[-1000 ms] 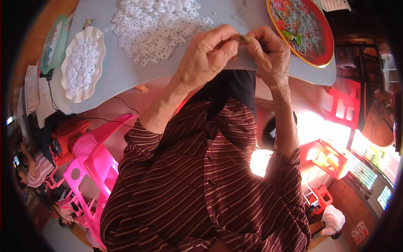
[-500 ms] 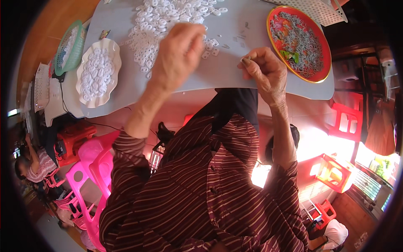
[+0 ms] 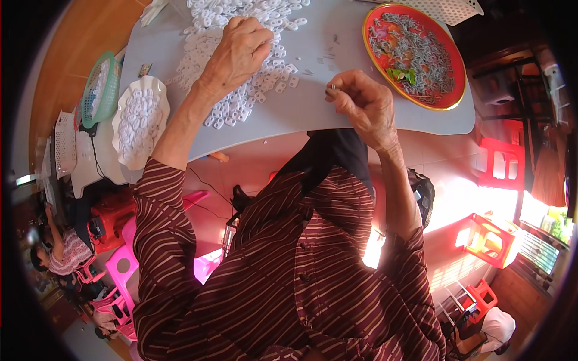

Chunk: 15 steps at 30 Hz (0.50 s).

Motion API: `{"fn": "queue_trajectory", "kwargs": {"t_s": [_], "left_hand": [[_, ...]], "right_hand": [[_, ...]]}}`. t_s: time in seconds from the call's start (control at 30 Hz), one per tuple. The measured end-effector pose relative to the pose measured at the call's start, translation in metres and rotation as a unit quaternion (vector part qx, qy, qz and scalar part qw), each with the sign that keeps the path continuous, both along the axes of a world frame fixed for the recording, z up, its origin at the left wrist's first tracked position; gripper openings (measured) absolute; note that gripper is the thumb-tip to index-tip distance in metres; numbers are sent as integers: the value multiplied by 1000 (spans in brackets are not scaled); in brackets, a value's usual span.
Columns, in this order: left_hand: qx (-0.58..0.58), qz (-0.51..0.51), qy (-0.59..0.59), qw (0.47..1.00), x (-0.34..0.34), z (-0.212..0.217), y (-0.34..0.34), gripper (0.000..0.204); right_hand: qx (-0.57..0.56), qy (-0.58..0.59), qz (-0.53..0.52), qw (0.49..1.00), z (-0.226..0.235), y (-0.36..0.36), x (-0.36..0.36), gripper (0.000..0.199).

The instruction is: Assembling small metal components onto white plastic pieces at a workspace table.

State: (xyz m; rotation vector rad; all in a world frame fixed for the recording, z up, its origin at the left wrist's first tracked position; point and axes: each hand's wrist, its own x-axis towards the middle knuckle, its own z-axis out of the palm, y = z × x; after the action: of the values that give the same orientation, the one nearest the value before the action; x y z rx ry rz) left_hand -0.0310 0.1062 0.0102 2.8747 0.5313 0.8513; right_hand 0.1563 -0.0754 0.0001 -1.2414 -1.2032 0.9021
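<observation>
My left hand (image 3: 238,51) rests palm down on a heap of small white plastic pieces (image 3: 241,36) spread over the grey table (image 3: 313,108), fingers curled into the pile. My right hand (image 3: 361,102) hovers near the table's front edge, its thumb and forefinger pinched on a tiny metal piece (image 3: 332,89). A few loose small parts (image 3: 325,57) lie on the table between the hands.
A round red tray (image 3: 415,54) of grey and coloured small parts stands at the right. A white scalloped dish (image 3: 139,126) and a green basket (image 3: 99,87) of white pieces sit at the left. Red and pink plastic stools stand on the floor; another person (image 3: 63,253) sits far left.
My left hand left my right hand, reached out to the white heap and settled on it. My right hand stayed near the table edge, still pinching the small piece.
</observation>
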Motion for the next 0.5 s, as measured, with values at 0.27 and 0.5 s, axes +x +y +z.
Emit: {"fn": "queue_trajectory", "kwargs": {"t_s": [0.27,0.5], "left_hand": [[-442,-18,-107,890,23,24,-42,11],[-538,-64,-78,837,38,15,-66,13]], "right_hand": [[27,50,-4,998,-6,1,6,14],[88,100,-36,990,-3,6,6,14]]}}
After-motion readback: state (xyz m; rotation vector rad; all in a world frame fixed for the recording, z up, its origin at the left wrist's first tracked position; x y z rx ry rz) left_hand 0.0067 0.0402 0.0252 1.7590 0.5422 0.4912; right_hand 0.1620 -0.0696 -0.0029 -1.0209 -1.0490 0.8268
